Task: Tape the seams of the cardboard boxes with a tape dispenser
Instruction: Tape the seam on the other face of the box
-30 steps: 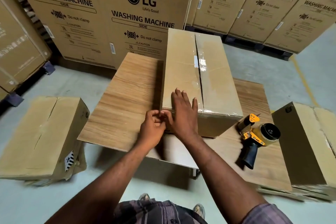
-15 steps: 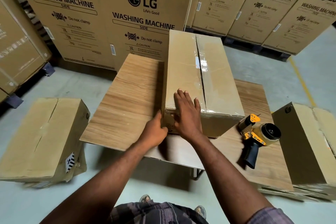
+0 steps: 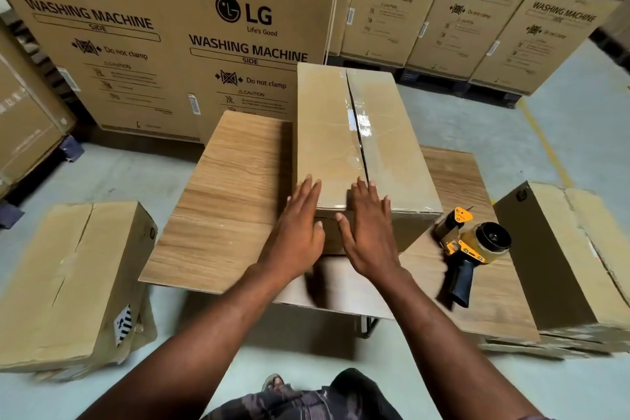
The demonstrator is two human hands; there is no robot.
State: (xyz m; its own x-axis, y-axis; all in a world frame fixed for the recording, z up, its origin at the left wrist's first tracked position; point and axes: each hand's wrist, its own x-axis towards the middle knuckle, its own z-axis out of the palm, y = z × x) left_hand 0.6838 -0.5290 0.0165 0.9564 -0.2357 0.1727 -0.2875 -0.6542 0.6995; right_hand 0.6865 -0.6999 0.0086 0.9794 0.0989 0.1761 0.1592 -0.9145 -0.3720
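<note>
The left hand (image 3: 296, 232), fingers straight and together, and the right hand (image 3: 371, 235), fingers straight and slightly spread, lie flat on the near end of the box (image 3: 327, 133), the tape dispenser (image 3: 474, 245) lying right of it on the wooden table (image 3: 221, 198), cartons (image 3: 163, 44) stacked behind on grey floor (image 3: 562, 133).

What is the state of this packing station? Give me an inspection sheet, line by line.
Surface: wooden table, carrying the box and the dispenser.
Job's things: cardboard box lengthwise on the table, glossy tape along its top seam; tape dispenser lying on the table right of the box, unheld.
Clutter: nothing seen.
Grippers: left hand and right hand open, fingers straight, at the box's near end.
Cables: nothing seen.
Surroundings: left floor box; right side box; washing machine cartons stacked behind.
</note>
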